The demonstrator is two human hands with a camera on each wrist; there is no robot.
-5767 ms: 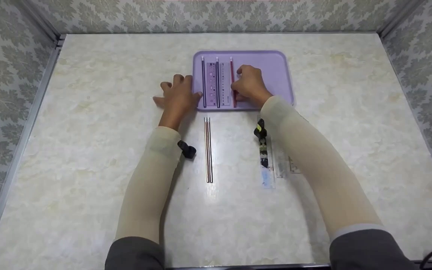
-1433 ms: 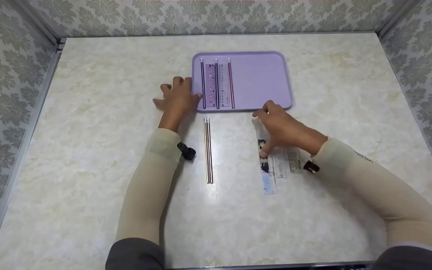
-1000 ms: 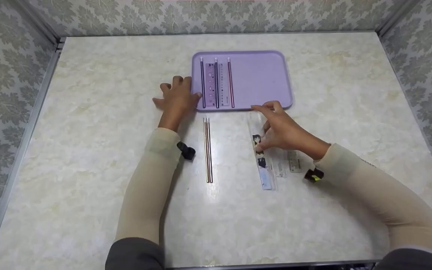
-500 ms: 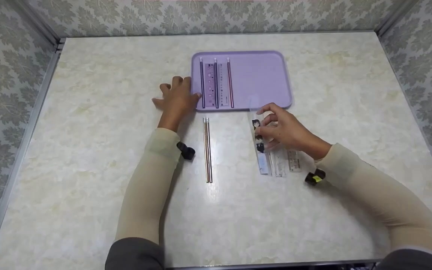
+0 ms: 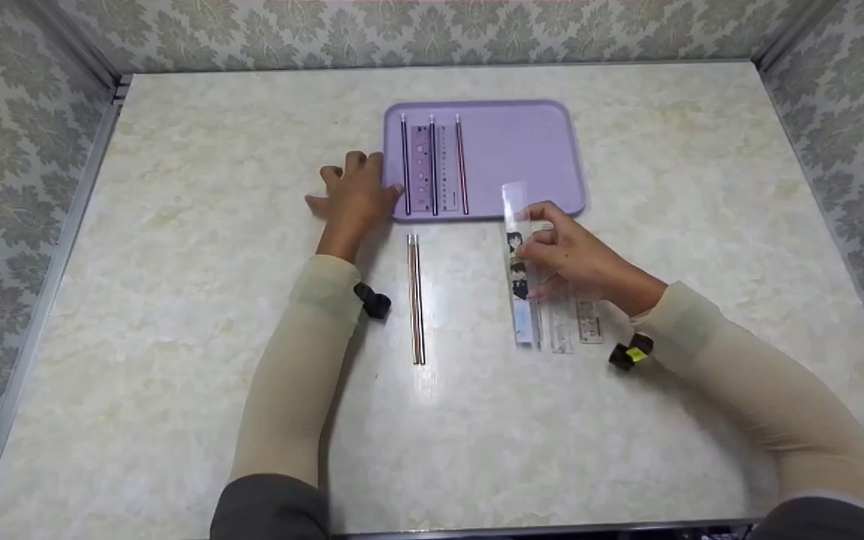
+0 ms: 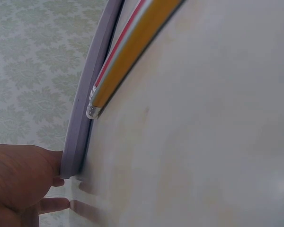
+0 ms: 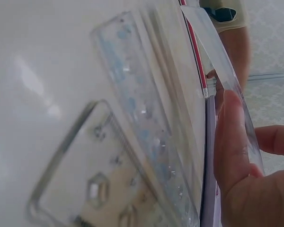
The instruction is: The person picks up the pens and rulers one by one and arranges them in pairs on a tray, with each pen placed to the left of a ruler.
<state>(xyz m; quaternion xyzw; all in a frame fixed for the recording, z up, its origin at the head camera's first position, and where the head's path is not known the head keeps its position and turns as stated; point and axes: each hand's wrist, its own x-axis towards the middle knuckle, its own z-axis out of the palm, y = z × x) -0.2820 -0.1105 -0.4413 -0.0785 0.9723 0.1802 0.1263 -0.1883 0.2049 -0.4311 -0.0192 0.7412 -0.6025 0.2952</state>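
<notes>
The glossy marble-patterned bench (image 5: pixel 177 300) carries a rounded-rectangle lilac plastic tray (image 5: pixel 529 150) at 12 o'clock. The left hand (image 5: pixel 353 196) lies flat, released, touching its 9 o'clock rim. The right hand (image 5: pixel 578 259) pinches a clear plastic ruler (image 5: pixel 518 262) printed with cartoon figures, lifted at the tray's 6 o'clock edge; its writing is unreadable.

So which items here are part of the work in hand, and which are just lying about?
In hand:
- right hand gripping the picture ruler
- purple tray, steadied by the left hand
- pencils and rulers in the tray

Lying about:
- pencils on the table
- two clear rulers
</notes>
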